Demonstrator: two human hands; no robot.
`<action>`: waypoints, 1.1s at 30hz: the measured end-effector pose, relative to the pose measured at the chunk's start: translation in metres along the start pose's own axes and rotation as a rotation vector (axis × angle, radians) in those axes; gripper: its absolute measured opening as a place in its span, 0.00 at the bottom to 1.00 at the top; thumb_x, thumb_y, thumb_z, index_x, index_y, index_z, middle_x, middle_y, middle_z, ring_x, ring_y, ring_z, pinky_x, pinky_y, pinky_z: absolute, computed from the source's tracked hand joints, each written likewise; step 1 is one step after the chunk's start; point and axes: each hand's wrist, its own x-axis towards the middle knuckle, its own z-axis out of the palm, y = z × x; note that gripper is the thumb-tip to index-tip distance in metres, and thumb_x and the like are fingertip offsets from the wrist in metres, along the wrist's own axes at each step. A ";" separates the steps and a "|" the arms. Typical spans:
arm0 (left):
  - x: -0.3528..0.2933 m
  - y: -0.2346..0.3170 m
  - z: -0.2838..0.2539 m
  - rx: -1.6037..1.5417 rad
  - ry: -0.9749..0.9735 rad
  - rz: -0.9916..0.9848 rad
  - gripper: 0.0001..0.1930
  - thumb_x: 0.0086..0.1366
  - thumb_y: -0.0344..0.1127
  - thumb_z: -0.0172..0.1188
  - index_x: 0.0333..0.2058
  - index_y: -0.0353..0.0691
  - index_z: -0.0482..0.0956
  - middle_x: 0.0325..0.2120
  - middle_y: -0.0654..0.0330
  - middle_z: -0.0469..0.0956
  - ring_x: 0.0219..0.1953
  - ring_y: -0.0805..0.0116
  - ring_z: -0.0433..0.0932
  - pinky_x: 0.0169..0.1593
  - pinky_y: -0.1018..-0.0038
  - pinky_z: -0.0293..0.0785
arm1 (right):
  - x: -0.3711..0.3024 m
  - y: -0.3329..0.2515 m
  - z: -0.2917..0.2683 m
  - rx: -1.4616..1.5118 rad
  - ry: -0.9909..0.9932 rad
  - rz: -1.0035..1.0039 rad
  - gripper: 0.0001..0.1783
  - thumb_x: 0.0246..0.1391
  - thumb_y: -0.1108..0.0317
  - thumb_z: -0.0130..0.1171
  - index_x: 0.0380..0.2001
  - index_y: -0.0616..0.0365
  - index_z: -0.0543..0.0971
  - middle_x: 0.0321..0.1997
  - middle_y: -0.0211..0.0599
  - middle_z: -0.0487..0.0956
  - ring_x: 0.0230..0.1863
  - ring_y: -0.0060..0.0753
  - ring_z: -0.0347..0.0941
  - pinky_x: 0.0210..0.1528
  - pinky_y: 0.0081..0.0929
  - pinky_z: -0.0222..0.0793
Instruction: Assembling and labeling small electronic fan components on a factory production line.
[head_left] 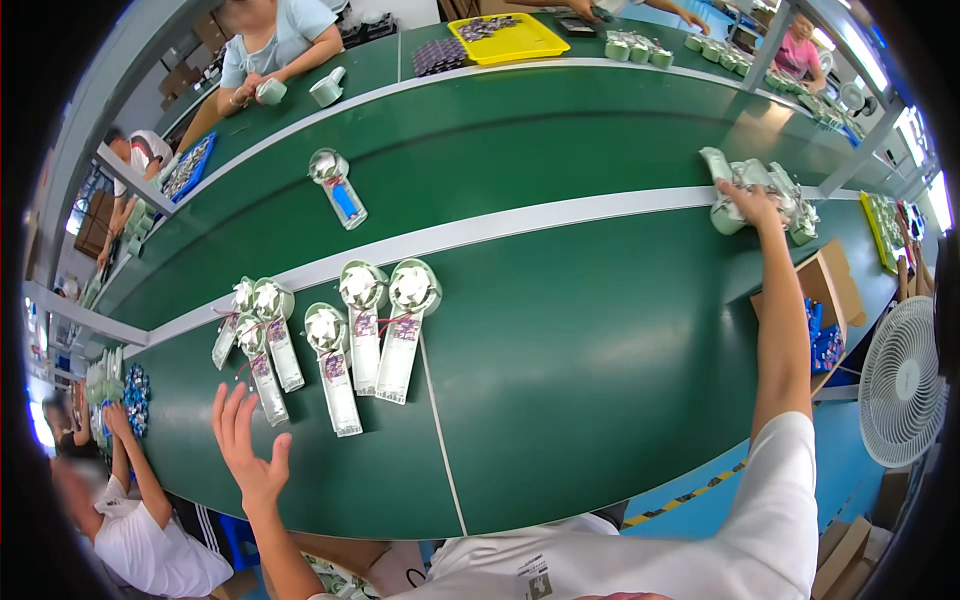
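Open left hand point(247, 445) beside glossy fan units point(340, 340)

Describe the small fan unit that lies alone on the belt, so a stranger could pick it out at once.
Start at the long green conveyor belt and its white stripe. Five fan units lie clustered on the near side, ahead of the left hand. The lone fan unit lies beyond the stripe, by itself, and its handle shows bright blue.
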 end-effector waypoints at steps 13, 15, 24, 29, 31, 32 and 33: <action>0.109 0.157 0.045 -0.393 -0.043 0.647 0.33 0.50 0.57 0.69 0.48 0.39 0.77 0.54 0.52 0.72 0.60 0.44 0.67 0.61 0.51 0.62 | -0.235 -0.058 0.012 0.148 -0.012 -1.152 0.45 0.36 0.37 0.70 0.58 0.41 0.71 0.68 0.51 0.58 0.69 0.72 0.45 0.67 0.59 0.52; 0.122 0.179 0.067 -0.444 -0.110 0.682 0.33 0.50 0.56 0.70 0.50 0.39 0.76 0.56 0.52 0.71 0.61 0.46 0.65 0.62 0.51 0.61 | -0.262 -0.075 0.015 0.135 -0.117 -1.342 0.45 0.36 0.38 0.70 0.59 0.41 0.70 0.69 0.50 0.57 0.70 0.74 0.41 0.68 0.60 0.52; 0.123 0.203 0.113 -0.575 -0.290 0.688 0.48 0.52 0.63 0.64 0.65 0.42 0.59 0.66 0.47 0.55 0.68 0.43 0.53 0.66 0.46 0.51 | -0.319 -0.061 -0.010 0.099 -0.068 -1.754 0.44 0.37 0.41 0.71 0.58 0.48 0.74 0.70 0.48 0.57 0.73 0.64 0.44 0.68 0.56 0.52; 0.109 0.200 0.126 -0.517 -0.206 0.726 0.49 0.56 0.69 0.56 0.65 0.37 0.57 0.67 0.46 0.53 0.70 0.45 0.49 0.67 0.44 0.44 | -0.372 -0.036 0.037 0.543 0.029 -1.173 0.35 0.55 0.55 0.59 0.63 0.56 0.65 0.69 0.53 0.59 0.72 0.61 0.48 0.68 0.52 0.49; 0.107 0.210 0.154 -0.506 -0.144 0.714 0.47 0.57 0.68 0.54 0.64 0.35 0.59 0.67 0.46 0.54 0.70 0.45 0.50 0.67 0.44 0.43 | -0.373 -0.046 0.053 0.462 0.082 -1.214 0.31 0.56 0.61 0.56 0.62 0.57 0.66 0.68 0.53 0.59 0.71 0.62 0.50 0.68 0.52 0.51; 0.111 0.213 0.165 -0.520 -0.078 0.747 0.46 0.59 0.68 0.52 0.63 0.34 0.61 0.66 0.46 0.56 0.69 0.45 0.50 0.67 0.44 0.43 | -0.371 -0.052 0.057 0.371 0.163 -1.210 0.28 0.57 0.66 0.53 0.62 0.59 0.67 0.67 0.54 0.59 0.70 0.62 0.51 0.67 0.52 0.52; 0.114 0.212 0.169 -0.499 -0.078 0.730 0.46 0.59 0.68 0.52 0.63 0.34 0.61 0.66 0.46 0.56 0.69 0.45 0.50 0.67 0.44 0.43 | -0.366 -0.060 0.061 0.384 0.157 -1.233 0.28 0.57 0.66 0.53 0.62 0.59 0.67 0.67 0.54 0.59 0.70 0.62 0.51 0.67 0.52 0.52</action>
